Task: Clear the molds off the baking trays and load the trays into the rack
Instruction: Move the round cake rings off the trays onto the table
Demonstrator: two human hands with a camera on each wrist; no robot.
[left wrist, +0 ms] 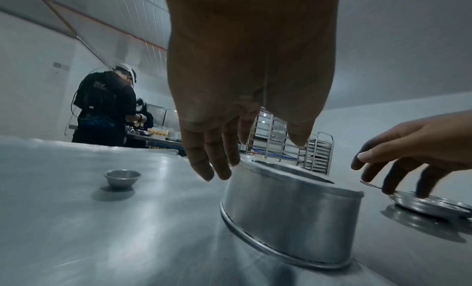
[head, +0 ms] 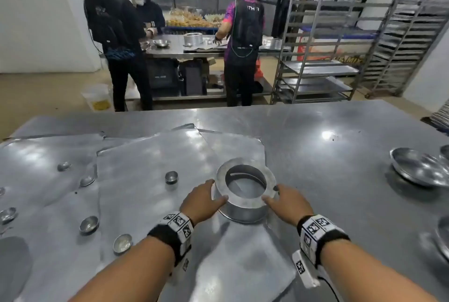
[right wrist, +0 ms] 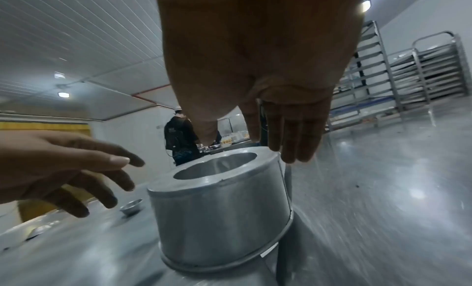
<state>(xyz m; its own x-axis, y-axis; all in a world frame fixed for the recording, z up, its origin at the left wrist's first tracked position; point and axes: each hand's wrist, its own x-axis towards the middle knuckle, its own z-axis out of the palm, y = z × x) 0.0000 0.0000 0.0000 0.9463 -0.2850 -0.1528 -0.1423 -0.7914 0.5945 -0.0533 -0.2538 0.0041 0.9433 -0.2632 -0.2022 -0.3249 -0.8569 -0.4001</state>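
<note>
A large round metal mold (head: 244, 213) with a wide hole in its top stands on a flat baking tray (head: 150, 156) near the table's front. My left hand (head: 206, 198) is at its left side and my right hand (head: 288, 201) at its right, both with fingers straight and spread. The left fingers (left wrist: 204, 159) reach the mold (left wrist: 291, 215) at its upper left edge. At its far right rim (right wrist: 219, 219) are the right fingers (right wrist: 291, 139). Whether they touch is unclear. Several small cup molds (head: 171, 177) (head: 89, 224) lie on the overlapping trays to the left.
Shallow metal bowls (head: 420, 168) sit at the right of the steel table (head: 340, 156). Beyond it stand a tall tray rack (head: 315, 34) and a second rack loaded with trays (head: 408, 41). Three people work at a far table (head: 170, 46).
</note>
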